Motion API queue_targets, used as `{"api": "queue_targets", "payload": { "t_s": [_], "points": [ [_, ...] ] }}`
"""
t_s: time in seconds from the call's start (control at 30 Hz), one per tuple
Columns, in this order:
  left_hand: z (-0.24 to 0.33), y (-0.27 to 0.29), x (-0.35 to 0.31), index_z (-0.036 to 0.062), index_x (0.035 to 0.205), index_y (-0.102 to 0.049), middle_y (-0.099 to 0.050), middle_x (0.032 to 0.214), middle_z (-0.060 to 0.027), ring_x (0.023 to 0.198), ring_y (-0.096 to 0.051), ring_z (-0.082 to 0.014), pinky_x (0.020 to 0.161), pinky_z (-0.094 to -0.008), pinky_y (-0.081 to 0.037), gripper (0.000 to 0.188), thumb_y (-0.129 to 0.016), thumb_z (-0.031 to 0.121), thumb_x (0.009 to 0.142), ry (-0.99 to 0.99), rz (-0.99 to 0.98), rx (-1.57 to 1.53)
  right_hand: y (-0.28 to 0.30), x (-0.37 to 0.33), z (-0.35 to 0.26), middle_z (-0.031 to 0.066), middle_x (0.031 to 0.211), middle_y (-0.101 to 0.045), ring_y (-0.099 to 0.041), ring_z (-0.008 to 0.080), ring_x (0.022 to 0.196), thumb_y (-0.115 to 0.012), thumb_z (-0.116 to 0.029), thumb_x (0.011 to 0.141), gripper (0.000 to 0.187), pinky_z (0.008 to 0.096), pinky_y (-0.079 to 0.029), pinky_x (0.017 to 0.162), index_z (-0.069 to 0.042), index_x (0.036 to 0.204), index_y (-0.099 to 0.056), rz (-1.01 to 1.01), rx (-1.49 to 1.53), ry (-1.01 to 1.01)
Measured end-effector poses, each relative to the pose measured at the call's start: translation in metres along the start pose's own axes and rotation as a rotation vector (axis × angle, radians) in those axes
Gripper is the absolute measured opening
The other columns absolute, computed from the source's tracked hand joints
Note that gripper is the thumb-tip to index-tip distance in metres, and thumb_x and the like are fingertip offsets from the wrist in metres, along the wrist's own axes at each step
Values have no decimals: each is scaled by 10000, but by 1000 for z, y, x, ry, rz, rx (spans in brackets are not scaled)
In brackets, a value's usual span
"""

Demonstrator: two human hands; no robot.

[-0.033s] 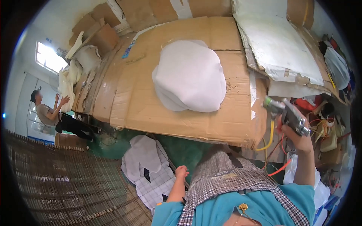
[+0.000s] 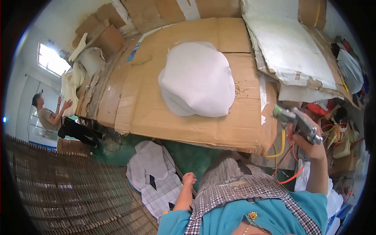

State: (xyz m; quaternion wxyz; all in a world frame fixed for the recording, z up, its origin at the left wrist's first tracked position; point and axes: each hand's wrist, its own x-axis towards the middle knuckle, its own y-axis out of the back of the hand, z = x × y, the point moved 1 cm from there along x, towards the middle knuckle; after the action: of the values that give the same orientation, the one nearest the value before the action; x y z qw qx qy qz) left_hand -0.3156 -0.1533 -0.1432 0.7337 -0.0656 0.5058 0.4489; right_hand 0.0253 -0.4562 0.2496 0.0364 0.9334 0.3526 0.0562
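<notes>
My right hand [image 2: 308,141] is wrapped round the grip of a metal spray gun [image 2: 295,122], raised at the right of the cardboard-covered table [image 2: 172,129]. The gun's nozzle end, with a green part, points left toward the table. A yellow hose [image 2: 282,145] and a red hose [image 2: 293,176] run below it. On the table lies a rounded, pale grey-white cushion-like piece [image 2: 196,78], its cover smooth with soft folds; neither hand touches it. My left hand [image 2: 189,179] hangs low beside my checked apron, its fingers curled in, with nothing visible in them.
Below the table, left of my left hand, are pale fabric-like pieces [image 2: 150,166]. A slatted rack [image 2: 66,188] fills the lower left. Another person [image 2: 49,117] stands at far left with hands raised. White-covered cardboard [image 2: 293,51] and a cluttered shelf [image 2: 340,133] are at right.
The spray gun and my right hand have dipped very slightly. All else looks the same.
</notes>
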Motion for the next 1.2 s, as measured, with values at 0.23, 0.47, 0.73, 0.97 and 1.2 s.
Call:
{"api": "queue_targets", "payload": {
  "t_s": [0.23, 0.47, 0.73, 0.97, 1.2],
  "points": [
    [-8, 7, 1, 78, 839, -598, -577, 691, -36, 475, -556, -149, 370, -228, -387, 124, -491, 113, 786, 34, 33, 7, 21, -17, -13, 31, 812, -556, -534, 90, 696, -599, -6, 715, 574, 226, -452, 621, -2, 1253, -399, 112, -66, -84],
    [32, 6, -6, 66, 923, -578, -583, 748, -47, 516, -565, -144, 395, -227, -400, 145, -506, 108, 804, -122, 24, -95, -3, -5, -15, 33, 823, -548, -525, 82, 720, -560, 39, 727, 542, 225, -446, 616, -12, 1248, -419, -192, -12, -81],
    [155, -26, -23, 20, 1019, -558, -601, 804, -65, 583, -578, -115, 490, -203, -418, 234, -549, 113, 805, -539, -61, -149, -10, 34, 4, 31, 799, -540, -531, 97, 689, -581, -16, 770, 434, 230, -453, 613, 9, 1183, -450, 4, -38, 7],
    [237, -78, -19, 36, 1068, -510, -585, 825, -50, 630, -547, -94, 522, -207, -419, 291, -568, 109, 793, -713, -150, -186, 16, 9, -5, 29, 749, -583, -553, 100, 655, -643, -131, 750, 309, 228, -450, 608, -9, 1016, -546, 85, -4, -47],
    [287, -135, 23, -10, 1091, -506, -616, 828, -98, 742, -591, -214, 681, -342, -465, 398, -593, 166, 745, -725, 135, -70, 20, -1, 0, 43, 795, -552, -532, 106, 682, -615, -62, 738, 557, 245, -450, 613, 15, 1245, -396, 7, 34, -24]
  ]
}}
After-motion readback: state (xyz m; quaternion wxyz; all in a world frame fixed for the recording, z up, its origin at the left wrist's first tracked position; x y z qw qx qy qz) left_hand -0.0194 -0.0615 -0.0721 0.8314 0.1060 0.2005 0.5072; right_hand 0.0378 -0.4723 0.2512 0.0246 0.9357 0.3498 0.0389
